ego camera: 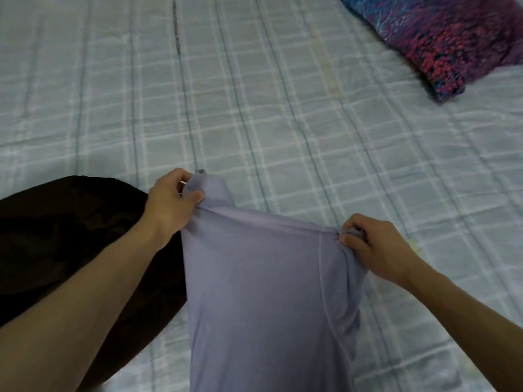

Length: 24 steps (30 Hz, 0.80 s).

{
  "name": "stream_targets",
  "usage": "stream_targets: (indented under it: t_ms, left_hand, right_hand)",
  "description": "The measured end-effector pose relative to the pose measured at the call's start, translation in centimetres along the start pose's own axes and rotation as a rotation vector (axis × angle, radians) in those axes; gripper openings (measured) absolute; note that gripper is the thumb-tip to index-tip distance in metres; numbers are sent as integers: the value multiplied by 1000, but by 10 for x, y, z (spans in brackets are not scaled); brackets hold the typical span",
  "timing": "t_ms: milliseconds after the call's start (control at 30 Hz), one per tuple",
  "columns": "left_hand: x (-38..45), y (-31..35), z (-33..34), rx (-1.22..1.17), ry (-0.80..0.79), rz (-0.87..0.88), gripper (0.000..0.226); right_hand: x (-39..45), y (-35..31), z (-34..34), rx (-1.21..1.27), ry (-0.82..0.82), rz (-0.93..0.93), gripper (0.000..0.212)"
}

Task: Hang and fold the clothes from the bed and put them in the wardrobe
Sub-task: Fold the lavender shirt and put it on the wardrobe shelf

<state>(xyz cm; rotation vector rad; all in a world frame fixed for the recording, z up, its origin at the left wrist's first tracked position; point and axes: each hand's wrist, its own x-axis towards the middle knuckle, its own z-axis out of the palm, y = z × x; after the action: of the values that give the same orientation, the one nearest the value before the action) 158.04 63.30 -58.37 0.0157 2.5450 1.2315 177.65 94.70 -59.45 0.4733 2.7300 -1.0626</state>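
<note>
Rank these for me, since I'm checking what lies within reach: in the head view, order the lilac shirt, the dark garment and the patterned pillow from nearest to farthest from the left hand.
1. Lilac shirt: gripped by the left hand at its top edge.
2. Dark garment: on the bed just left of and below that hand.
3. Patterned pillow: far off at the upper right.

the shirt (254,292) is thin lilac knit cloth, smooth and matt, with a stitched seam showing. the bedspread (254,94) is pale checked quilted cloth, matt and faintly puckered. the dark garment (56,236) is brown-black cloth with a slight sheen. the pillow (441,38) is printed cloth, mottled red and blue.
</note>
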Motion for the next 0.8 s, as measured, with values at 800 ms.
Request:
stream_targets:
  t_ms: [800]
  left_hand:
    - [-86,-34,123,917,-151,613,58]
  right_hand:
    - [-47,71,1,164,0,112,7]
